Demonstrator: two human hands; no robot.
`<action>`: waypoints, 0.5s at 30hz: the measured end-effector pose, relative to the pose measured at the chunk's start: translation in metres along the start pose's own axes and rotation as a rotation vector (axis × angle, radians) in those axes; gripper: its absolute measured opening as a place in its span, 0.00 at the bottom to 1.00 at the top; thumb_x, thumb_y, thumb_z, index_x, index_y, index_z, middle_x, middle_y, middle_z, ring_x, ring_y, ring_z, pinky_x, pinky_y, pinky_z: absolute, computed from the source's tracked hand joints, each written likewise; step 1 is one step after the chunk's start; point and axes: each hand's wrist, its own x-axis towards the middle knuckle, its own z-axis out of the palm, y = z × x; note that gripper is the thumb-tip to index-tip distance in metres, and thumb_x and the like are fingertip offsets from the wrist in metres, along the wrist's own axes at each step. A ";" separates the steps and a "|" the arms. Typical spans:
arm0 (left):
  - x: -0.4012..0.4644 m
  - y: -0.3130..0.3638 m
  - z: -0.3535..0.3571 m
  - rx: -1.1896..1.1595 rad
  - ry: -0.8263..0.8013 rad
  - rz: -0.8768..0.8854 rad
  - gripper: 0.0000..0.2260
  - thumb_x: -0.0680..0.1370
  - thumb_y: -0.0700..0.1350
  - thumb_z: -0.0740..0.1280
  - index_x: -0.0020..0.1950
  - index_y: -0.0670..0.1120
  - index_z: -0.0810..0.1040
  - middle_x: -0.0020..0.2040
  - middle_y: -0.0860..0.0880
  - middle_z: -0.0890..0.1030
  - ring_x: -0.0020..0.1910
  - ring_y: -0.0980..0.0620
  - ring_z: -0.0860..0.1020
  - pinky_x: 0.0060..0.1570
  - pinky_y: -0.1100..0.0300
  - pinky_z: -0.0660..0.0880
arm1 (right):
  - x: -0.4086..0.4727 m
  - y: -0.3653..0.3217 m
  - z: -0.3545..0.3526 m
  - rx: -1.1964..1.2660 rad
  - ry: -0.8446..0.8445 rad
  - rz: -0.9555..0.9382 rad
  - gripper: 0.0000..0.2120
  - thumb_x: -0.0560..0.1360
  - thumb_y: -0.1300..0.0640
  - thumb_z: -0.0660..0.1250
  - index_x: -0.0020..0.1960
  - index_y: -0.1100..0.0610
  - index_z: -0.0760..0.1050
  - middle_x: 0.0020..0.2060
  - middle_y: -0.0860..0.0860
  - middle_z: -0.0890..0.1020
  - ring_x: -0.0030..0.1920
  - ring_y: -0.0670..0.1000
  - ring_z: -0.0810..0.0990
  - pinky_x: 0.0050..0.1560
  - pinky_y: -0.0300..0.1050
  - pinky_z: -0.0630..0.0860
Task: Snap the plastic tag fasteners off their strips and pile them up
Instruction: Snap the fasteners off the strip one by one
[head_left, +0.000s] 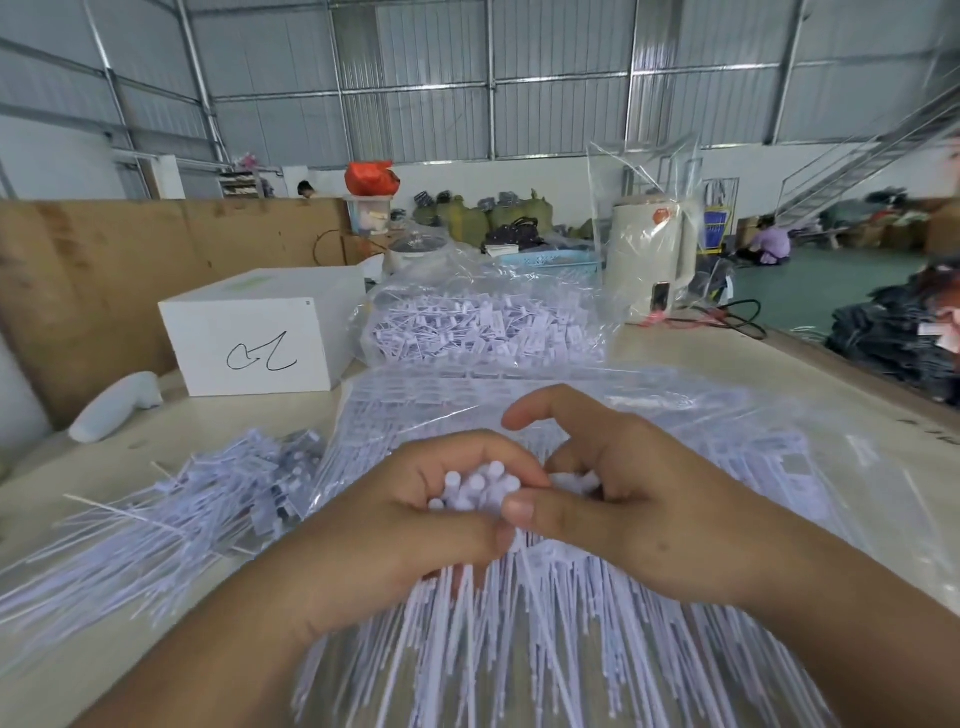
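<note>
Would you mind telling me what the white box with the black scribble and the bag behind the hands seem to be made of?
White box with the black scribble: probably matte cardboard, judging by its flat faces, crisp edges and lack of shine.
Clear bag of tag fasteners: thin glossy plastic film; it is crinkled, see-through and catches glints.

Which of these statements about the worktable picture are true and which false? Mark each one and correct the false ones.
1. Both hands hold one bundle of fasteners. True.
2. The white box stands right of the hands. False: it stands to the left, farther back.
3. A loose pile of fasteners lies left of the left hand. True.
4. The right hand rests flat on the table. False: its fingers curl round the bundle.
</note>
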 end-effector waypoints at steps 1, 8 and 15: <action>0.000 0.001 -0.002 -0.001 -0.017 -0.007 0.08 0.66 0.44 0.69 0.44 0.53 0.81 0.32 0.58 0.76 0.31 0.60 0.73 0.32 0.68 0.69 | 0.001 0.001 0.001 -0.052 -0.002 0.008 0.19 0.71 0.36 0.66 0.58 0.39 0.67 0.30 0.56 0.75 0.25 0.43 0.67 0.27 0.38 0.63; 0.000 -0.002 -0.006 0.071 0.105 0.017 0.05 0.64 0.46 0.69 0.39 0.52 0.79 0.31 0.52 0.71 0.31 0.51 0.67 0.33 0.59 0.63 | 0.004 0.005 -0.004 -0.108 -0.033 0.039 0.21 0.73 0.35 0.64 0.38 0.53 0.71 0.26 0.45 0.67 0.27 0.44 0.65 0.31 0.40 0.61; 0.000 -0.007 0.001 -0.007 0.110 0.119 0.07 0.69 0.42 0.73 0.39 0.52 0.77 0.36 0.56 0.81 0.36 0.61 0.77 0.36 0.71 0.72 | 0.005 0.004 -0.002 -0.087 0.003 -0.005 0.18 0.76 0.47 0.67 0.34 0.56 0.69 0.26 0.44 0.66 0.28 0.43 0.63 0.30 0.41 0.60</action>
